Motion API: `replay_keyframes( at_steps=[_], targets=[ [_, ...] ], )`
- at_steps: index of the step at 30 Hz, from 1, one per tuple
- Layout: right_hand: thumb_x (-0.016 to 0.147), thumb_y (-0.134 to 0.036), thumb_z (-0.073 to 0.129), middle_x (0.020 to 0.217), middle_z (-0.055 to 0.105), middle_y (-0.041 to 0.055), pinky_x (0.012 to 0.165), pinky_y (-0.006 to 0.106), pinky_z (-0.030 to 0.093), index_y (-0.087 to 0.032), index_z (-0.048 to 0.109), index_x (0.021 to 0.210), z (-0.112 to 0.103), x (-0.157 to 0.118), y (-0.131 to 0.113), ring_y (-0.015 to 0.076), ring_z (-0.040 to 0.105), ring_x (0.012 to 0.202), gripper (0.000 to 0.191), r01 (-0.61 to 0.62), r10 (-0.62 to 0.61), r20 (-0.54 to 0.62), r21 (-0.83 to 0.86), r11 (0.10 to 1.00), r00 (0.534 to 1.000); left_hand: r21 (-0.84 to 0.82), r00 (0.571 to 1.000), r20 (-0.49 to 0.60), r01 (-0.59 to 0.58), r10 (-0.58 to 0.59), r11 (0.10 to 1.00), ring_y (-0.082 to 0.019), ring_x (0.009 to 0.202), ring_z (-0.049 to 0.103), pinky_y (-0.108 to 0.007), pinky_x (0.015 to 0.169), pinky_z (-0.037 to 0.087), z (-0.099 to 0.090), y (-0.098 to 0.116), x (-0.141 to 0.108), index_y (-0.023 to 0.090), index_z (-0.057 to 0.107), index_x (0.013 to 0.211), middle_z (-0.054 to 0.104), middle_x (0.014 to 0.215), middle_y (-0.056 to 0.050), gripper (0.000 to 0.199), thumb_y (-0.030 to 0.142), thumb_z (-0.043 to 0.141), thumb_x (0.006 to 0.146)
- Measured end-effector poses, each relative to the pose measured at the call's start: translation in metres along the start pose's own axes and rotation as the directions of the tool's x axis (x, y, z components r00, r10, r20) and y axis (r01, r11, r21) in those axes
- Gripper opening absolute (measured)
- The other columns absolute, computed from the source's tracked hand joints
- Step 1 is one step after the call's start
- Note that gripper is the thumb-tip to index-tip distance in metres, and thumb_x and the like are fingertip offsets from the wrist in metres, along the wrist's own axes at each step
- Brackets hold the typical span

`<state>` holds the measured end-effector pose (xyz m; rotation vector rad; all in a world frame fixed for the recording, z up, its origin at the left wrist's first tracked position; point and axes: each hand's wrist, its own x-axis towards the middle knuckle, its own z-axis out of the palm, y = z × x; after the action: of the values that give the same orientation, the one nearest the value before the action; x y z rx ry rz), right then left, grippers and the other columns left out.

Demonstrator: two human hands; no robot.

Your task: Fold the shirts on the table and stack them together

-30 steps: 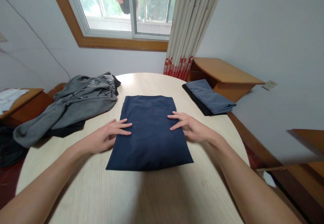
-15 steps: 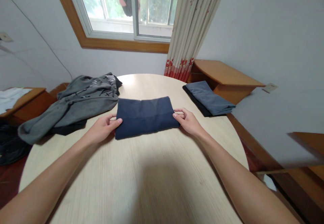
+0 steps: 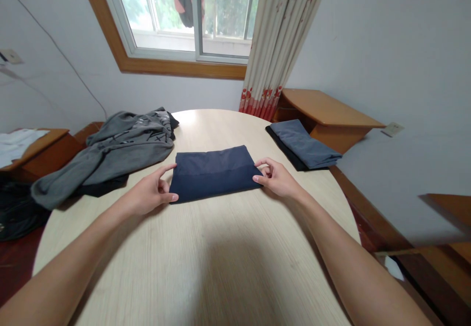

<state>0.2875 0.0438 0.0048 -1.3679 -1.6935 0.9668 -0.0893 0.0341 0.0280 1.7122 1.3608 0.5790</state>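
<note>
Two bare hands touch opposite ends of a folded navy cloth (image 3: 215,175), which lies near the middle of a pale round desk (image 3: 176,262). The left hand (image 3: 149,191) has a wide grip, thumb and forefinger spread along the cloth's left edge. The right hand (image 3: 277,178) has a narrower grip at the right edge; whether it pinches the fabric, I cannot tell. Rumpled grey clothing (image 3: 128,144) lies left, folded blue-grey fabric (image 3: 305,142) right. A black bag-like item (image 3: 20,210) sits beyond the desk at far left, contents hidden.
</note>
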Motion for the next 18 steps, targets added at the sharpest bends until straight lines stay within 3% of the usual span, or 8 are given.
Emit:
replay_keyframes(
  at_steps=[4, 6, 8, 10, 12, 14, 18],
  targets=[
    [0.066, -0.047, 0.078, 0.057, 0.040, -0.0107, 0.051, 0.024, 0.028, -0.021, 0.052, 0.086, -0.004, -0.005, -0.005, 0.0092, 0.037, 0.051, 0.041, -0.055, 0.059, 0.073, -0.061, 0.997, 0.996, 0.065, 0.999, 0.027, 0.038, -0.040, 0.997, -0.015, 0.055, 0.055, -0.027, 0.057, 0.040, -0.001, 0.002, -0.005, 0.015, 0.031, 0.154, 0.055, 0.061, 0.010, 0.107, 0.043, 0.077, 0.061],
    [0.064, -0.048, 0.080, 0.057, 0.042, -0.0097, 0.050, 0.024, 0.027, -0.021, 0.051, 0.079, -0.009, -0.009, -0.010, 0.0088, 0.037, 0.051, 0.042, -0.086, 0.098, 0.164, -0.077, 0.993, 0.982, 0.070, 0.990, 0.112, 0.076, -0.083, 0.995, -0.015, 0.053, 0.054, -0.026, 0.054, 0.038, -0.004, 0.006, -0.011, 0.016, 0.028, 0.155, 0.056, 0.060, 0.010, 0.110, 0.043, 0.078, 0.061],
    [0.062, -0.050, 0.083, 0.056, 0.045, -0.0086, 0.049, 0.023, 0.026, -0.021, 0.052, 0.075, -0.015, -0.014, -0.014, 0.0081, 0.037, 0.049, 0.045, -0.122, 0.145, 0.332, -0.089, 0.989, 0.932, 0.045, 0.961, 0.246, 0.115, -0.123, 0.992, -0.016, 0.050, 0.053, -0.026, 0.051, 0.037, -0.007, 0.009, -0.016, 0.017, 0.029, 0.154, 0.057, 0.058, 0.009, 0.110, 0.044, 0.080, 0.061],
    [0.064, -0.056, 0.081, 0.055, 0.047, -0.0074, 0.048, 0.023, 0.025, -0.020, 0.054, 0.074, -0.019, -0.015, -0.015, 0.0080, 0.037, 0.048, 0.046, -0.146, 0.165, 0.418, -0.078, 0.986, 0.893, 0.004, 0.953, 0.275, 0.130, -0.126, 0.991, -0.016, 0.049, 0.052, -0.026, 0.049, 0.036, -0.010, 0.010, -0.018, 0.017, 0.039, 0.147, 0.057, 0.056, 0.009, 0.099, 0.050, 0.080, 0.063],
    [0.070, -0.062, 0.076, 0.057, 0.050, -0.0054, 0.049, 0.024, 0.027, -0.019, 0.056, 0.075, -0.017, -0.013, -0.012, 0.0089, 0.040, 0.050, 0.048, -0.134, 0.137, 0.322, -0.031, 0.990, 0.937, -0.028, 0.982, 0.147, 0.123, -0.118, 0.992, -0.017, 0.052, 0.055, -0.026, 0.050, 0.037, -0.010, 0.007, -0.013, 0.016, 0.052, 0.132, 0.059, 0.057, 0.006, 0.083, 0.059, 0.076, 0.065],
    [0.072, -0.064, 0.073, 0.061, 0.053, -0.0037, 0.051, 0.024, 0.030, -0.019, 0.057, 0.078, -0.011, -0.008, -0.006, 0.0102, 0.044, 0.054, 0.048, -0.095, 0.090, 0.138, 0.029, 0.995, 0.986, -0.044, 0.993, -0.022, 0.115, -0.116, 0.992, -0.018, 0.055, 0.058, -0.027, 0.052, 0.040, -0.008, 0.002, -0.004, 0.015, 0.058, 0.118, 0.064, 0.061, 0.002, 0.074, 0.065, 0.073, 0.064],
    [0.071, -0.061, 0.074, 0.063, 0.051, -0.0064, 0.052, 0.025, 0.032, -0.019, 0.060, 0.095, 0.005, 0.002, 0.004, 0.0111, 0.045, 0.054, 0.051, -0.047, 0.051, -0.025, 0.145, 0.988, 0.998, -0.055, 0.975, -0.209, 0.062, -0.073, 0.997, -0.018, 0.055, 0.059, -0.028, 0.053, 0.042, -0.002, -0.007, 0.014, 0.015, 0.065, 0.111, 0.065, 0.060, 0.002, 0.069, 0.064, 0.075, 0.063]
  ],
)
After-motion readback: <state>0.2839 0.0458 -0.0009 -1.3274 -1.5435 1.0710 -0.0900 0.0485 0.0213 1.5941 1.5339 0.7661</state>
